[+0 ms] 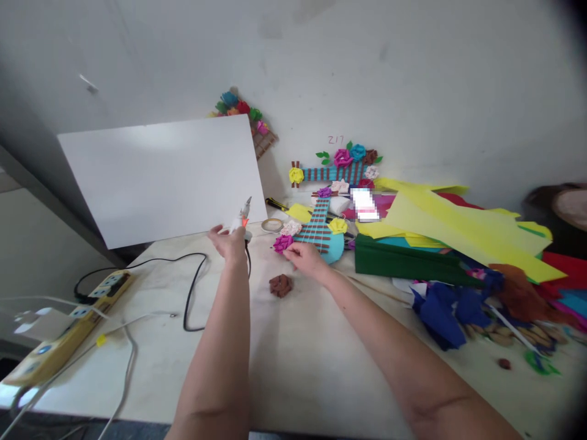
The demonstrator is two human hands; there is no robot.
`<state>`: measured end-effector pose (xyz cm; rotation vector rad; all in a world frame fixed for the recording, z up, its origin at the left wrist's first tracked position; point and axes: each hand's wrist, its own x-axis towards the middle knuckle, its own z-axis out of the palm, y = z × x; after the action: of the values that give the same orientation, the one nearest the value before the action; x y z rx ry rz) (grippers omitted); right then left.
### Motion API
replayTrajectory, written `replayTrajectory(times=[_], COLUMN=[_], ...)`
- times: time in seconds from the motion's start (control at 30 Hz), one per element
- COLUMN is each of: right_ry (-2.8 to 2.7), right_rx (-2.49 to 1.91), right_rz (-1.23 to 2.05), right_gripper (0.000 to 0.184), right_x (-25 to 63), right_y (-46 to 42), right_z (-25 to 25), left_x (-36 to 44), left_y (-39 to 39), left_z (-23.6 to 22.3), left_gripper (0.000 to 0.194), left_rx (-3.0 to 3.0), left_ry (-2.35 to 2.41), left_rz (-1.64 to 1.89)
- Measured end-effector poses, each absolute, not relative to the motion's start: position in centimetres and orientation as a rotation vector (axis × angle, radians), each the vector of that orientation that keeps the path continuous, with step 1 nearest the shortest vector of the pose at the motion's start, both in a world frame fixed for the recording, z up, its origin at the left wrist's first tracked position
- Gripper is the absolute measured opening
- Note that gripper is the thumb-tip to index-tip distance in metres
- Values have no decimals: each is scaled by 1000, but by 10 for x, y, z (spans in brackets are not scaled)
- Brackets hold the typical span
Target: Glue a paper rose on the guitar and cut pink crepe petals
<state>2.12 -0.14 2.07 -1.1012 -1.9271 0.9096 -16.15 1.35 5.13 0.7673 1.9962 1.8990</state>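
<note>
My left hand (227, 245) is closed around a white hot glue gun (246, 211) with an orange trigger, its nozzle pointing up and away. My right hand (306, 256) pinches at a magenta paper flower (283, 244) on the lower left edge of a turquoise paper guitar (316, 227). Brown strips cross this guitar, and a yellow flower (338, 225) and a speckled white flower (291, 228) sit on it. A brown paper flower (280, 285) lies loose on the table, nearer to me than both hands.
A white board (160, 180) leans on the wall at left. The gun's black cord runs near a yellow power strip (68, 330). A tape roll (272, 225) lies between the hands. Yellow sheets (454, 226), dark green paper (408, 260) and blue scraps (440, 315) crowd the right.
</note>
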Motion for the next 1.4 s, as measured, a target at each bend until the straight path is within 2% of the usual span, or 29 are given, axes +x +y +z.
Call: replayTrajectory(times=[0.1, 0.23, 0.47, 0.57, 0.77, 1.0, 1.17, 1.23, 1.3, 1.4], right_ry=[-1702, -1391, -1230, -1204, -1125, -1156, -1095, -1075, -1058, -1013], right_rx=[-1037, -877, -980, -1052, -924, -882, -929, -955, -1001, -1115], right_rz=[1146, 1309, 1125, 1041, 1109, 1125, 1154, 1184, 1145, 960], right_gripper=[23, 31, 42, 54, 74, 53, 45, 41, 35, 29], right_x=[20, 19, 24, 24, 25, 38, 48, 52, 55, 61], right_y=[-5, -6, -3, -8, -20, -13, 3, 8, 11, 14], right_z=[31, 44, 53, 59, 74, 80, 71, 69, 67, 64], left_x=[-135, -99, -57, -45, -30, -18, -26, -36, -51, -78], left_y=[6, -4, -14, -19, -17, -21, -30, -31, -27, -15], left_z=[73, 83, 69, 66, 64, 53, 61, 68, 70, 63], left_gripper=[56, 52, 44, 34, 31, 33, 51, 53, 44, 25], left_rx=[764, 917, 1431, 1623, 1845, 1971, 2168, 2151, 1947, 1386], left_ry=[1581, 1430, 1717, 1763, 1680, 1422, 1263, 1213, 1195, 1433], left_rz=[1992, 1940, 1957, 1983, 2064, 2059, 1694, 1502, 1512, 1816])
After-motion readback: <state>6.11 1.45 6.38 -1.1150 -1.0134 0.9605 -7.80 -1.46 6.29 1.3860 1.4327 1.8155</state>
